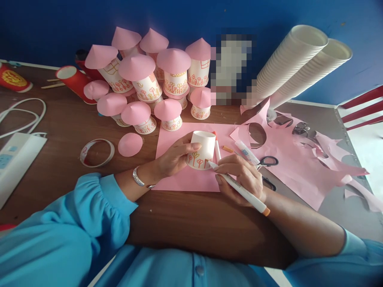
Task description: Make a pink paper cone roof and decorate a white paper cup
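Observation:
A white paper cup (203,145) is gripped at its left side by my left hand (181,155), thumb across its front. Flowers in red and orange-yellow are drawn along the cup's lower part. My right hand (241,177) is closed around a white marker (243,193) with an orange end, its tip at the drawn flowers. Beneath the cup lies a pink paper sheet (173,181). Behind the cup, a second marker (217,145) with a red-orange end rests on the sheet. An orange cap (228,149) and a glue stick (247,152) lie close to my right hand.
Several decorated cups with pink cone roofs (137,67) stand at the back. Tall stacks of paper cups (290,63) lean at the right, above pink scraps (305,171) and scissors (269,161). A tape roll (97,153), pink cone (130,144) and power strip (19,163) lie left.

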The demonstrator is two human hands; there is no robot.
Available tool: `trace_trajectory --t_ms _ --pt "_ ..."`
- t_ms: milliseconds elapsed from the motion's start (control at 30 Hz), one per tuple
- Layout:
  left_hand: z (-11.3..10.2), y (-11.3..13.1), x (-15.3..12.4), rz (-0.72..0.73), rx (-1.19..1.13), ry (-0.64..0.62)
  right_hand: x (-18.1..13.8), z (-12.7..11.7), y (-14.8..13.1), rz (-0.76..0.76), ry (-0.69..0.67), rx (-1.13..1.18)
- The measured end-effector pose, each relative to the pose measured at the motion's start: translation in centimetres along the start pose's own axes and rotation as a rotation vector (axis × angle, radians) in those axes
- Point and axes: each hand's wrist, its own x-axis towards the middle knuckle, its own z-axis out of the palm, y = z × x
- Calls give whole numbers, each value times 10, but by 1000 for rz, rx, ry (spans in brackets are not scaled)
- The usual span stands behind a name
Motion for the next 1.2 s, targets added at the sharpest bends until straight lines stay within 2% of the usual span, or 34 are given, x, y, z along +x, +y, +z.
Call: trace_trajectory --t_ms 433,1000,1200 --pt "1 0 0 -22 8 18 -1 1 0 -8 -17 -15" --pt "0 1 -1 -23 0 12 -3 0 1 21 25 -49" --pt "1 2 -1 -14 19 -16 -2 1 -1 30 26 -38"
